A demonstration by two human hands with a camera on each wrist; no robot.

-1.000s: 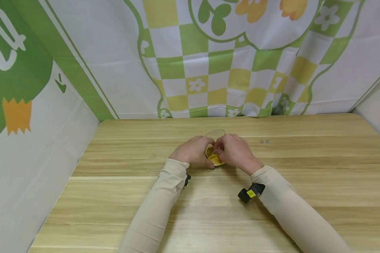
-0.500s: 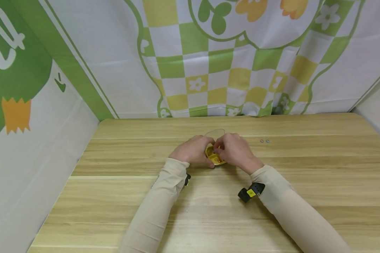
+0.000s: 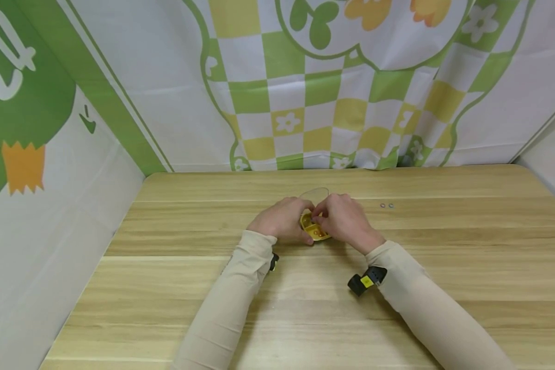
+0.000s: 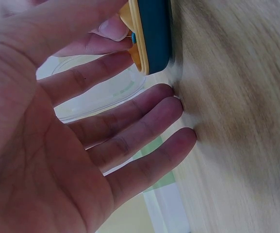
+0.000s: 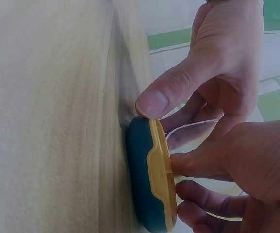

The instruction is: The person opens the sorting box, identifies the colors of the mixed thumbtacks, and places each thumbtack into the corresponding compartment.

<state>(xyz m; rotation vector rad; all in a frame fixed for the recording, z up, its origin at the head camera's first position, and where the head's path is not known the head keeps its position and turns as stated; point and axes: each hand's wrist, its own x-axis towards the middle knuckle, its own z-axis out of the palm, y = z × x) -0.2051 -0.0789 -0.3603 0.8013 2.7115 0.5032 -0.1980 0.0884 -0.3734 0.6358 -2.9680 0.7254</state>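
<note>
A small case (image 3: 310,228) with a yellow, compartmented inside and a dark teal outer shell sits on the table. My left hand (image 3: 281,220) holds it at the left, thumb at the near edge and index finger at the far edge. Its other fingers are extended, tips at the tabletop in the left wrist view. My right hand (image 3: 345,219) reaches over the case's right side, thumb and fingertips pinched together inside a compartment. A tiny bluish piece (image 4: 133,38) shows at those fingertips, partly hidden. Small orange pieces (image 3: 319,233) lie in a near compartment.
The case's clear lid (image 3: 315,193) stands raised behind it. Two tiny ring-like pieces, one pinkish (image 3: 382,205) and one bluish (image 3: 391,205), lie on the wooden table (image 3: 203,195) to the right. A patterned curtain (image 3: 305,118) hangs along the back edge.
</note>
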